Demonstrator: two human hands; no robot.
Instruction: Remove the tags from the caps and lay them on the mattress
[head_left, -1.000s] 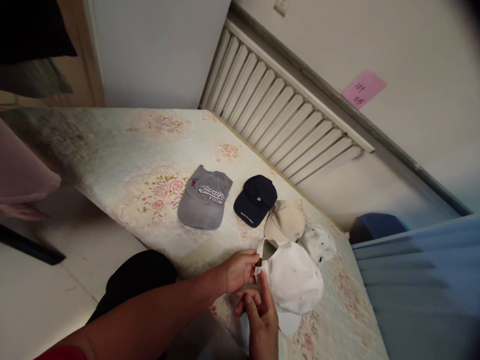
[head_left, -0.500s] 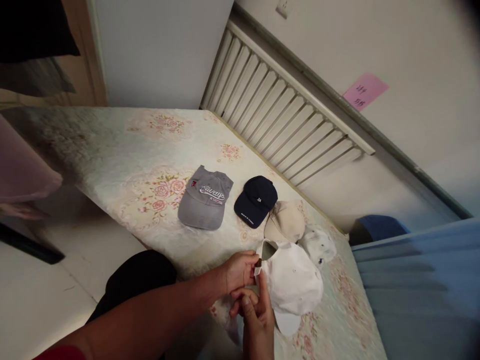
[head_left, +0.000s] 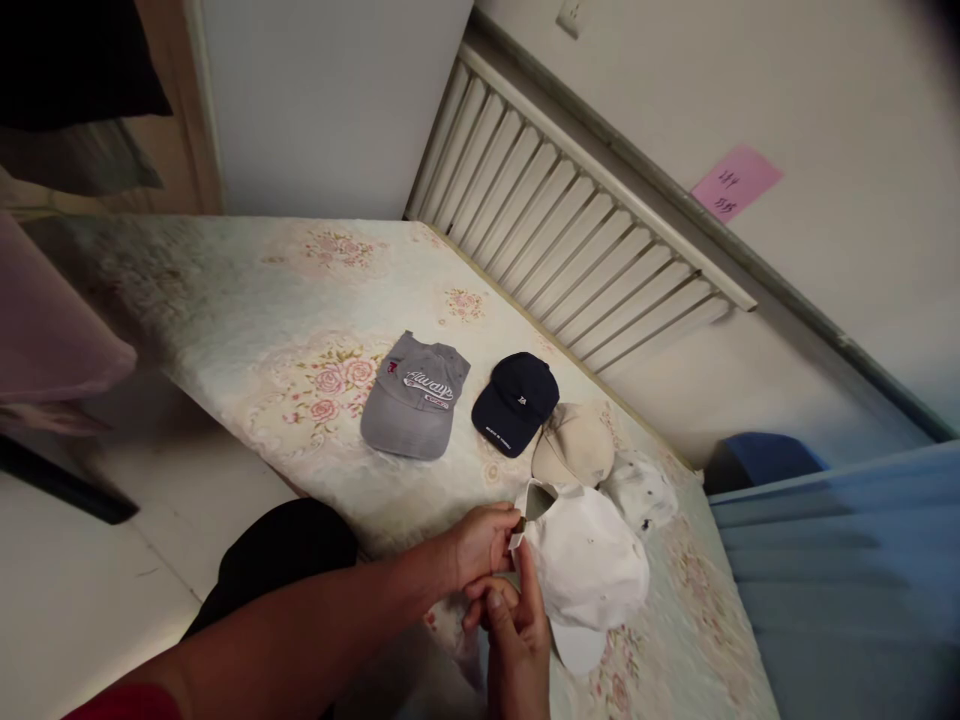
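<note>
A white cap (head_left: 592, 555) lies on the flowered bedcover with its back opening toward me and its brim pointing down. My left hand (head_left: 487, 545) pinches the strap at the edge of that opening, near a small metal buckle. Just below it is my right hand (head_left: 514, 620). Its index finger is stretched out against the strap end and the cap's edge, the thumb stands apart, and the other fingers are curled. Beyond the white cap lie a beige cap (head_left: 574, 445), a pale cap with a small dark mark (head_left: 641, 490), a navy cap (head_left: 516, 403) and a grey cap (head_left: 415, 400) with white lettering.
The flowered bedcover (head_left: 300, 285) runs along a white radiator (head_left: 570, 220) on the wall. At the right hangs a blue curtain (head_left: 840, 590), with a dark blue object (head_left: 769, 460) behind it. Someone in pink clothing (head_left: 60, 320) is at the left edge.
The whole view has shifted slightly. Both hands keep nearly the same place on the white cap's strap, and the other caps have not moved.
</note>
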